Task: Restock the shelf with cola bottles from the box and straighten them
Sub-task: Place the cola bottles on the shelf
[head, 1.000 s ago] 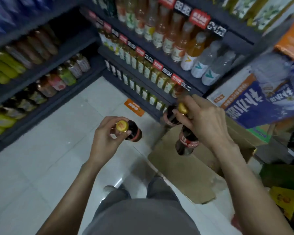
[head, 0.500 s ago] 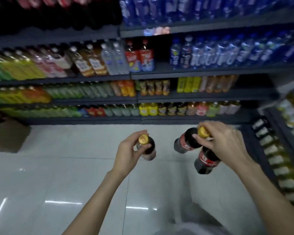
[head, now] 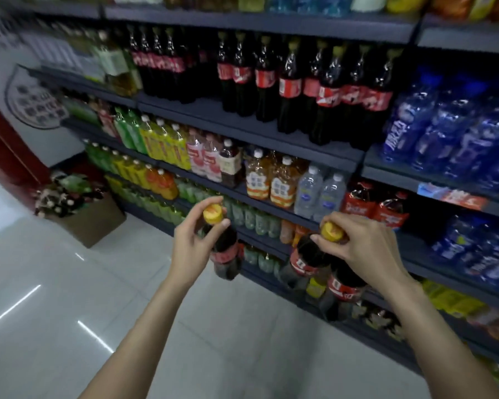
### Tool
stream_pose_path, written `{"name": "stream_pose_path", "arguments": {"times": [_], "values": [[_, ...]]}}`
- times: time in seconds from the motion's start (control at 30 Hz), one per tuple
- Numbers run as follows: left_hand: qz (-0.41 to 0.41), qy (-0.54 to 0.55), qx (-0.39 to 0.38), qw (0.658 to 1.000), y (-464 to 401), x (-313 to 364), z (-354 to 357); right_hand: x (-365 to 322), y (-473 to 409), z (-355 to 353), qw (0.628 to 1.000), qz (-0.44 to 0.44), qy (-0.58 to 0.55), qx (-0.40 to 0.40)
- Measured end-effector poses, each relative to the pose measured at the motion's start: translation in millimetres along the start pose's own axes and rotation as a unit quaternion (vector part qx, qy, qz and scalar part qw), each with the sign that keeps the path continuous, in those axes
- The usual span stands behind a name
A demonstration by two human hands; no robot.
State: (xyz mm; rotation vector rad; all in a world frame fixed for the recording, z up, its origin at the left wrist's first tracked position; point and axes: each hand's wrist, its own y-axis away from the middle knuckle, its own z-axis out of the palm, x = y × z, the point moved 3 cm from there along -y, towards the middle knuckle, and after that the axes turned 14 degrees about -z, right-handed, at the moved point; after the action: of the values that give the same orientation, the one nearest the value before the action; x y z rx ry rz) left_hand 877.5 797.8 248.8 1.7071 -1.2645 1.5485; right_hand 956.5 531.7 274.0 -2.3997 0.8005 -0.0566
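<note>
— so, how far along are you with the restock?

— midway, by the look of it. you're carrying three cola bottles and none of those is on the shelf (head: 251,126) yet. your left hand (head: 189,251) has its grip pinched on the neck of one bottle (head: 224,251), just under its yellow cap (head: 213,214), thumb and fingers curled round it.

— and the right?

— your right hand (head: 366,251) is clamped on two at once. one yellow cap (head: 332,232) shows between your fingers; the near bottle (head: 344,286) and the far bottle (head: 307,262) hang side by side below your palm, touching, both tilted. the second cap is hidden under your hand.

— where do they belong?

— likely the cola row (head: 300,84) on the upper shelf, above and beyond your hands. it's already well filled with dark, red-labelled bottles, standing roughly upright. there's bare shelf in front of them, so i'd guess yours go at the front.

— what's left, then?

— placing all three, then straightening. i can't see the box from here, so i can't say how many remain in it.

— how do the bottles look?

— dark cola, red labels, yellow caps, sealed as far as i can tell. labels are blurred.
</note>
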Motion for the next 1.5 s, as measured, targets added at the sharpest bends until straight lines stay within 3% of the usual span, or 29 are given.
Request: {"name": "stream_pose_path", "arguments": {"times": [0.17, 0.3, 0.5, 0.73, 0.9, 1.03, 1.2, 1.37, 1.5], "values": [[0.085, 0.057, 0.068, 0.992, -130.9, 24.0, -22.8, 23.6, -108.6, 20.8, 0.996, -0.021, 0.053, 0.064], [0.110, 0.116, 0.022, 0.987, -242.0, 30.1, -25.6, 35.3, -183.5, 39.7, 0.993, 0.013, 0.032, 0.112], [0.197, 0.180, -0.023, 0.964, -363.1, 43.3, -15.0, 33.8, -270.3, 63.1, 0.980, 0.093, 0.087, 0.153], [0.174, 0.225, -0.136, 0.949, -450.0, 44.8, 35.6, 34.7, -323.5, 85.1, 0.960, 0.162, 0.143, 0.179], [0.151, 0.254, -0.161, 0.942, -459.3, 42.5, 81.4, 40.6, -340.8, 88.9, 0.953, 0.194, 0.173, 0.157], [0.137, 0.217, -0.181, 0.950, -466.4, 35.2, 110.3, 46.1, -340.5, 83.9, 0.949, 0.200, 0.198, 0.141], [0.188, 0.043, -0.174, 0.966, -477.5, 24.4, 127.1, 55.5, -334.3, 78.1, 0.946, 0.201, 0.224, 0.124], [0.254, -0.099, -0.232, 0.934, -467.7, -17.5, 130.8, 65.8, -330.0, 77.9, 0.947, 0.209, 0.218, 0.109], [0.293, -0.130, -0.205, 0.925, -468.4, -25.2, 124.2, 70.2, -332.6, 79.1, 0.955, 0.191, 0.201, 0.107]]}}
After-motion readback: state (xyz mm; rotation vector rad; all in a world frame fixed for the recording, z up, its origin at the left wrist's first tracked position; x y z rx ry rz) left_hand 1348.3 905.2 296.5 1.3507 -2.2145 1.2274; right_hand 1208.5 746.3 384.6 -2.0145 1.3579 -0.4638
